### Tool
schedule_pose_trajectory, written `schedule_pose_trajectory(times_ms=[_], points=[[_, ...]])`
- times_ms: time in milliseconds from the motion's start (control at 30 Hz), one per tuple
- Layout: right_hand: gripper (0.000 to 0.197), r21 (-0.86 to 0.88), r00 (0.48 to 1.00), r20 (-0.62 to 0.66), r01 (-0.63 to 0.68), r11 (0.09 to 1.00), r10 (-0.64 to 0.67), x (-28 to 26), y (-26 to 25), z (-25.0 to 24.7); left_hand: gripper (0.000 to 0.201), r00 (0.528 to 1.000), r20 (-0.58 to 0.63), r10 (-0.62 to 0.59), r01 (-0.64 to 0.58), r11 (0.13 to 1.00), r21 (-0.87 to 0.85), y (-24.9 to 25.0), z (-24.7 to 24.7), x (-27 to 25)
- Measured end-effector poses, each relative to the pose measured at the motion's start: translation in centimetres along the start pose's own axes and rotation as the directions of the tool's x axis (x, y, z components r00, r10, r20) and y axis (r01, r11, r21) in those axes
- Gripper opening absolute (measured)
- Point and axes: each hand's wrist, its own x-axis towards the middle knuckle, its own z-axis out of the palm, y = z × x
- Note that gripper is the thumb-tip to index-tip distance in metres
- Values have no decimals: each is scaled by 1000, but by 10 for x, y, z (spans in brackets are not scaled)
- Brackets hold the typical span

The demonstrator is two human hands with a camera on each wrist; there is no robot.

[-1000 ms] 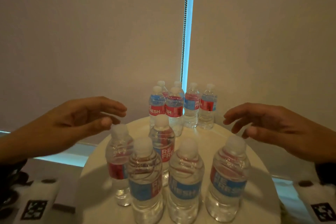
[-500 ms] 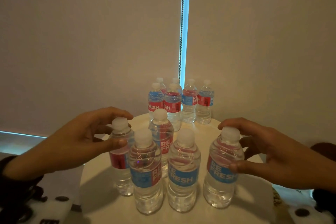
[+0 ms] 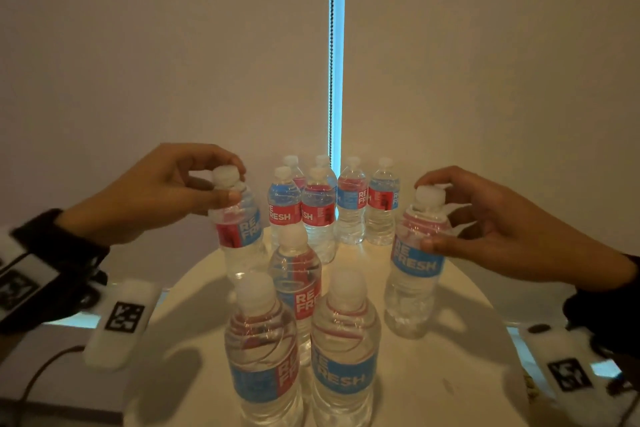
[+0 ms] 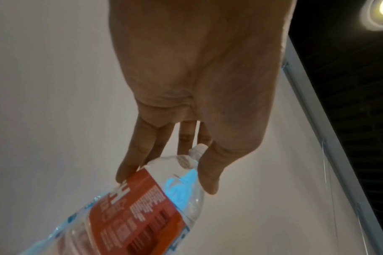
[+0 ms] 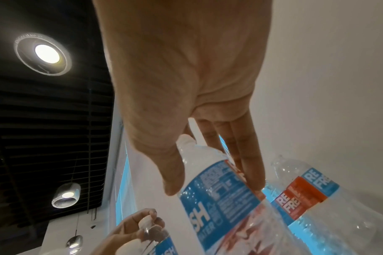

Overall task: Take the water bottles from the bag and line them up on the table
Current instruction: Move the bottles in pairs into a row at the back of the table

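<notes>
Clear water bottles with red and blue labels stand on a round white table [image 3: 460, 367]. My left hand [image 3: 228, 184] pinches the cap and neck of one bottle [image 3: 239, 229], which hangs tilted left of the group; the left wrist view shows this bottle [image 4: 142, 207] under the left hand [image 4: 168, 172]. At the right, my right hand [image 3: 427, 215] grips the top of another bottle [image 3: 415, 263], seen in the right wrist view as a bottle [image 5: 219, 189] under the right hand [image 5: 212, 172]. Three bottles [image 3: 263, 357] stand near me and several [image 3: 349, 204] at the far edge. No bag shows.
Closed roller blinds fill the background, with a bead chain [image 3: 331, 80] hanging in the bright gap between them. White marker-tagged devices [image 3: 121, 319] sit at both wrists. A ceiling lamp [image 5: 47, 53] shows overhead in the wrist views.
Both hands closed on the outer front bottles, one each, and raised them up and away from me. The other bottles have not moved.
</notes>
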Motion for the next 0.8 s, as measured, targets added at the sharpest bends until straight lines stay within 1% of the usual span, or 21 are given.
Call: schedule_pose_trajectory(times_ms=[67,133,267,367,467,533,600,700,767,800], points=[[64,-31,1000,-25,-4,1000,3,14,7,-2,46,999,43,17,-16,1000,-10,3,9,20],[64,-67,999,-43,-4,998,1,27,13,-2,34,994,99,46,-46,999,-5,6,19,39],[55,-134,998,-63,-38,990,30,50,30,0,31,967,232,104,-114,993,31,9,43,76],[51,-161,995,-80,-76,984,63,62,47,1,24,933,318,166,-212,970,116,10,62,100],[51,-184,994,-79,-88,979,75,71,58,5,23,889,388,243,-362,892,271,12,82,119],[50,-189,993,-81,-97,977,83,77,66,7,25,873,409,265,-420,835,355,11,93,131],[51,-190,992,-88,-102,977,87,82,73,11,31,871,416,261,-443,782,439,8,103,142],[51,-186,991,-99,-110,976,93,88,79,16,41,872,409,269,-475,670,571,5,118,154],[49,-181,989,-105,-119,976,101,91,82,20,41,887,399,233,-452,613,648,4,125,160],[48,-179,988,-110,-123,976,105,93,83,21,41,894,393,214,-438,600,670,4,128,161]])
